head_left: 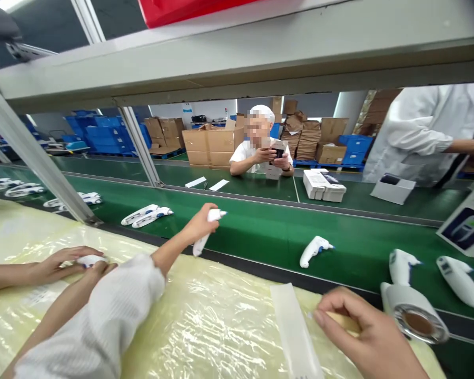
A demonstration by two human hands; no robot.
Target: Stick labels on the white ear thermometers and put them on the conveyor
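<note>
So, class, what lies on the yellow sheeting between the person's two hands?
In the head view, a pale strip lies on the yellow sheeting, between the left hand and right hand, nearer the right.

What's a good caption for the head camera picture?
A left hand holds a white pistol-shaped device at a green conveyor belt where similar ones lie.

A table covered in crinkled yellowish plastic [205, 326] spans the near side; a pale strip [294, 329] lies towards its right; beyond runs a green belt [260, 231] with white handheld devices [313, 251] at left and right; the far green surface [256, 190] bears white slips [219, 185] and boxes [318, 185].
</note>
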